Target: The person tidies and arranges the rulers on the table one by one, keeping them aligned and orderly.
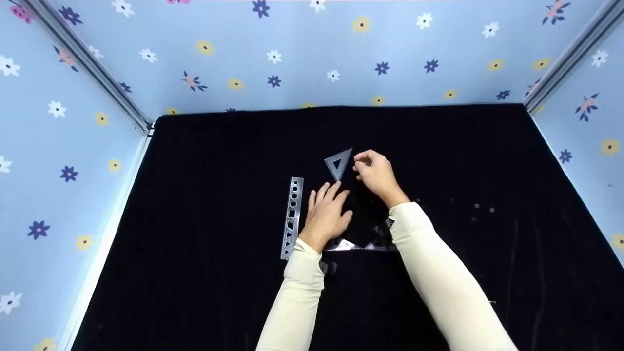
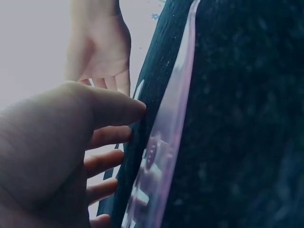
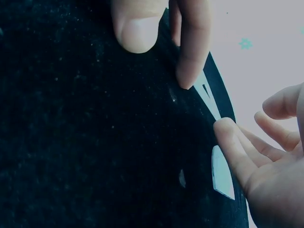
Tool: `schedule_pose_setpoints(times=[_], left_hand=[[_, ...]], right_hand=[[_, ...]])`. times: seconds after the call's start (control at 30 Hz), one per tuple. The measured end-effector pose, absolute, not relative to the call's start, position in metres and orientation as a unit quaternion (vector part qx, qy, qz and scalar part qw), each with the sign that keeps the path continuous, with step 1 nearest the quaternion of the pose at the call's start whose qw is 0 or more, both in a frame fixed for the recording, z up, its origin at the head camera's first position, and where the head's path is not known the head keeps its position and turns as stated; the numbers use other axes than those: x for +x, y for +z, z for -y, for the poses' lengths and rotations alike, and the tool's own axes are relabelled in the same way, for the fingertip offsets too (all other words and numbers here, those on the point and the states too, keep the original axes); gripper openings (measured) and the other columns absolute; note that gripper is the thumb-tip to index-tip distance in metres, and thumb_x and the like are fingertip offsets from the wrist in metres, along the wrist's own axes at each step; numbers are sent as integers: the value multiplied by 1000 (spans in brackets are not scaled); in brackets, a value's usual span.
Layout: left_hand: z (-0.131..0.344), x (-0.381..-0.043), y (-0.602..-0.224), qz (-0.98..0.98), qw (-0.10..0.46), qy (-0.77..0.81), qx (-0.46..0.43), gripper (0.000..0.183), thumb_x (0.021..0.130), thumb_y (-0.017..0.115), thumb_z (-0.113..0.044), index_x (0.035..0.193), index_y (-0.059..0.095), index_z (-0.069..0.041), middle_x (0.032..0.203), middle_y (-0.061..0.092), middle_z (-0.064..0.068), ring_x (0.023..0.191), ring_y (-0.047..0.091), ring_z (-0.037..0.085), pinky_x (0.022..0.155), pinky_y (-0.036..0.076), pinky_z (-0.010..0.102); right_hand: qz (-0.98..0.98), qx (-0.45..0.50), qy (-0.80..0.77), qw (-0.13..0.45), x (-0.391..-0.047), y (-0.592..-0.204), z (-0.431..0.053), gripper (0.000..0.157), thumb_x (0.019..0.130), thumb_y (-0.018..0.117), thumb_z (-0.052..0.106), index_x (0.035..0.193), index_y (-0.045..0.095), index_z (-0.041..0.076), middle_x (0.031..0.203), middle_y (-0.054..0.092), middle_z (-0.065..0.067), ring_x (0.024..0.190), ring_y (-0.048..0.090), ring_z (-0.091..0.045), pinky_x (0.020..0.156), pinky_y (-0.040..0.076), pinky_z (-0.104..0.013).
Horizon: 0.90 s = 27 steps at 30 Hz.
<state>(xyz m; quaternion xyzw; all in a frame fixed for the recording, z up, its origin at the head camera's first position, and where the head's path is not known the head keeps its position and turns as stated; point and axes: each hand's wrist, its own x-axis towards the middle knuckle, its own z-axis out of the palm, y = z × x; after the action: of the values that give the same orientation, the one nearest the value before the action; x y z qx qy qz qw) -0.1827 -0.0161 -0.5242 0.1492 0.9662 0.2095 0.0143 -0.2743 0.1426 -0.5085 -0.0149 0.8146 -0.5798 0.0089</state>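
A grey translucent set square (image 1: 344,159) with a triangular cutout lies on the black cloth. My left hand (image 1: 327,214) is palm down with fingers spread, its fingertips right at the set square's lower corner. To the right of the set square is my right hand (image 1: 378,173), fingers bent and nothing between them; in the right wrist view its thumb (image 3: 138,34) stands apart from the fingers. Left of my left hand lies a clear stencil ruler (image 1: 298,209) with a row of shaped holes. A clear plastic piece (image 1: 347,244) lies below my hands, partly hidden by the left wrist.
Black cloth (image 1: 219,195) covers the table. Blue flowered panels (image 1: 312,53) stand at the back and both sides, joined by metal posts. Small pale specks (image 1: 491,209) dot the cloth at the right.
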Motion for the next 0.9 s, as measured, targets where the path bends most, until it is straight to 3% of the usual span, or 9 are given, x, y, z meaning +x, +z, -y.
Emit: schedule_pose_setpoints(times=[0.23,0.53,0.9], left_hand=[[18,-183,-525,-960,9,237,152,48,94,62,-29,138,59,-11,154,42,6,147,26,33,118,14,59],[17,-184,-522,-954,-5,255,155,42,95,62,-27,132,63,-7,144,51,8,146,30,34,118,15,60],[21,-184,-522,-952,2,263,157,40,95,62,-27,130,64,-7,140,53,5,146,29,33,118,16,59]], right_hand=[[-846,-19,-533,7,-278,-516,-144,33,90,56,-2,123,62,-4,123,65,-16,93,68,-22,72,58,-29],[-861,-25,-506,44,-281,-517,-150,55,92,60,1,145,47,2,145,54,-12,95,64,-19,80,55,-31],[-877,-34,-475,66,-283,-516,-149,63,90,57,5,151,40,5,153,46,-9,107,53,-18,98,38,-29]])
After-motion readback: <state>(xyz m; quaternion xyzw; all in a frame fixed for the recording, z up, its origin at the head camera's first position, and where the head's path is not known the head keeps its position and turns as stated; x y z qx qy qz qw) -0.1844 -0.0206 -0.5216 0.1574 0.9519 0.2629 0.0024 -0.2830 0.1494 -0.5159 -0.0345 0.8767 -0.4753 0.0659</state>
